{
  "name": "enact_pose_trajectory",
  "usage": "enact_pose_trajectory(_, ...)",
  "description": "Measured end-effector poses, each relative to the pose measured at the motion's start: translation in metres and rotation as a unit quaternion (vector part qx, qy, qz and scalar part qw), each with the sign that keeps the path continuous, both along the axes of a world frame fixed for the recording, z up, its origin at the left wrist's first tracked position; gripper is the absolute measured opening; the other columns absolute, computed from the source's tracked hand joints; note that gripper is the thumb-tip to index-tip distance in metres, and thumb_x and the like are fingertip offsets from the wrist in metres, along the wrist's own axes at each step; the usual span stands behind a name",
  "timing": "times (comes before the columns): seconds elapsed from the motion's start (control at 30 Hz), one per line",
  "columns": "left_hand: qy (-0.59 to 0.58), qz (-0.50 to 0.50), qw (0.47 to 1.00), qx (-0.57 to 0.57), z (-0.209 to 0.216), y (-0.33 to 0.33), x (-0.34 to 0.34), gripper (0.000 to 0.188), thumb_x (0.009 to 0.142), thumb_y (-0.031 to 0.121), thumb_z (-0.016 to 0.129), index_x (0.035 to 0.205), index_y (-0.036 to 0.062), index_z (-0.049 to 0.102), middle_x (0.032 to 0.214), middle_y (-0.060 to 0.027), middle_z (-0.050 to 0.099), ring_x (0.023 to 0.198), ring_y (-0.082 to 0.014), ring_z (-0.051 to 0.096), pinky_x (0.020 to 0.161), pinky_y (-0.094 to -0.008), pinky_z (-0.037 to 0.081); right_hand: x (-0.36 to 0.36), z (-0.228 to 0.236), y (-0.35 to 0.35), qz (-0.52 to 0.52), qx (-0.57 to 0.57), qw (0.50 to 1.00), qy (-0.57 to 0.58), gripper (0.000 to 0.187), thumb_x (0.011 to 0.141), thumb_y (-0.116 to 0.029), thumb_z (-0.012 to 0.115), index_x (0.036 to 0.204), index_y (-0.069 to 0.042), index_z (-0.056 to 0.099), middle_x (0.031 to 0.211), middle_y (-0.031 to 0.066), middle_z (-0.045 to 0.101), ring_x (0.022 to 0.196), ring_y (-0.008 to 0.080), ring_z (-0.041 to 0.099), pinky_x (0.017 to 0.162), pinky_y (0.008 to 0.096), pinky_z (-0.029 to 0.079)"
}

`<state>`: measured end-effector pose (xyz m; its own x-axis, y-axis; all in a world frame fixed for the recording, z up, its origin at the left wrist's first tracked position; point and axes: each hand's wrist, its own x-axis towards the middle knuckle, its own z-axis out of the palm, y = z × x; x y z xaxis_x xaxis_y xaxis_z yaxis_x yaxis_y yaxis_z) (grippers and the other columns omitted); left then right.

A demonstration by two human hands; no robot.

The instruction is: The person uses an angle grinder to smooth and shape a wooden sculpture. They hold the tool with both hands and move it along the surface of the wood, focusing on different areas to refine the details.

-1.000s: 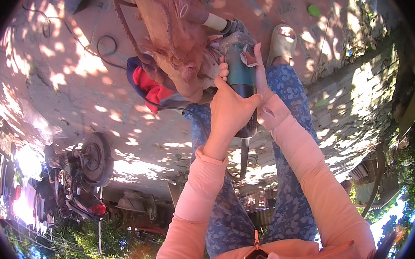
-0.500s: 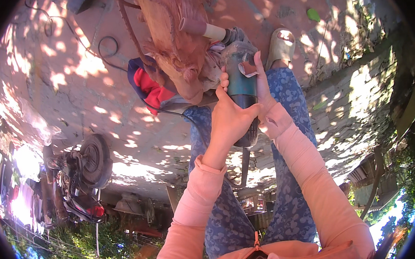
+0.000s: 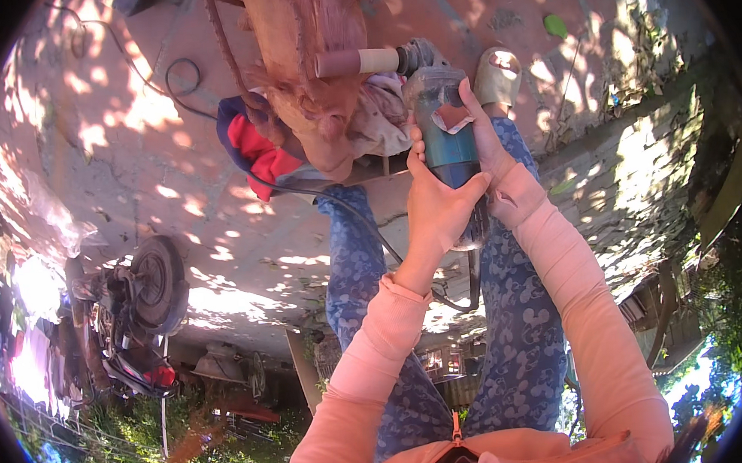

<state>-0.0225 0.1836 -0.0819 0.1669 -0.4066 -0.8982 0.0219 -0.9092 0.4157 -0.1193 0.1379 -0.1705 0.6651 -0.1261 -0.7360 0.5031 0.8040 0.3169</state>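
Note:
My left hand (image 3: pixel 442 202) wraps round the lower body of a green and black angle grinder (image 3: pixel 451 150). Along its right side, my right hand (image 3: pixel 487 142) grips the same body, thumb or finger reaching up near the head. A sanding roller (image 3: pixel 359 62), part brown and part cream, sticks out leftward from the grinder's head. It lies over the right side of a carved, reddish-brown piece of wood (image 3: pixel 315 115); whether they touch I cannot tell. Red and dark blue cloth (image 3: pixel 267 157) and a pale rag (image 3: pixel 378 119) lie under and beside the wood.
A black power cord (image 3: pixel 357 211) loops from the grinder past my left leg and over the paved ground. Thin branches (image 3: pixel 227 44) stand by the wood. A parked motorbike (image 3: pixel 158 285) is at the left. My sandalled foot (image 3: pixel 499 76) rests right of the grinder.
Both hands have shifted the grinder to the right and slightly tilted it. The sanding roller now lies nearly level instead of slanting down to the right.

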Motion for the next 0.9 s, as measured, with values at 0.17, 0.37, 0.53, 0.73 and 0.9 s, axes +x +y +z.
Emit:
enact_pose_trajectory(0.17,0.029,-0.002,1.000,-0.011,-0.019,-0.038,0.000,0.090,0.067,0.029,0.081,0.128,-0.0137,0.030,0.115,-0.0243,0.055,0.105,-0.0267,0.060,0.087,-0.0322,0.049,-0.005,-0.017,-0.034,-0.028,-0.025,0.999,-0.005,0.086,0.079,-0.074,0.055,0.111,0.006,0.055,0.090,0.0165,0.063,0.078,0.0256,0.064,0.072,0.0370,0.057)
enact_pose_trajectory(0.37,-0.013,-0.002,1.000,0.003,-0.020,-0.017,-0.019,0.093,0.068,0.029,0.081,0.131,-0.0111,0.027,0.117,-0.0242,0.054,0.105,-0.0278,0.061,0.087,-0.0332,0.049,-0.014,-0.016,-0.020,0.022,-0.017,0.999,0.015,0.082,0.079,-0.074,0.056,0.108,0.003,0.055,0.084,0.0139,0.061,0.071,0.0241,0.061,0.070,0.0340,0.055)
enact_pose_trajectory(0.53,-0.021,0.039,0.997,-0.063,-0.030,-0.011,-0.036,0.095,0.067,0.030,0.082,0.132,-0.0102,0.026,0.120,-0.0218,0.052,0.106,-0.0253,0.058,0.089,-0.0322,0.048,-0.026,-0.016,-0.033,0.045,-0.042,0.998,0.003,0.080,0.079,-0.070,0.059,0.106,0.005,0.058,0.086,0.0162,0.064,0.074,0.0256,0.065,0.070,0.0357,0.058)
enact_pose_trajectory(0.73,0.027,0.054,0.996,-0.065,-0.037,-0.026,-0.032,0.086,0.069,0.022,0.081,0.129,-0.0081,0.028,0.117,-0.0183,0.052,0.102,-0.0219,0.058,0.088,-0.0314,0.048,-0.031,-0.028,-0.047,0.054,-0.049,0.997,0.003,0.080,0.080,-0.070,0.058,0.108,0.005,0.059,0.087,0.0164,0.066,0.074,0.0253,0.067,0.070,0.0356,0.059)
enact_pose_trajectory(0.9,0.028,0.113,0.991,-0.063,-0.028,-0.002,-0.047,0.084,0.071,0.024,0.081,0.128,-0.0074,0.029,0.113,-0.0164,0.053,0.100,-0.0217,0.059,0.087,-0.0310,0.048,-0.035,-0.020,-0.028,0.091,-0.058,0.994,0.011,0.073,0.082,-0.067,0.057,0.110,0.000,0.059,0.088,0.0157,0.065,0.073,0.0251,0.066,0.069,0.0356,0.057)
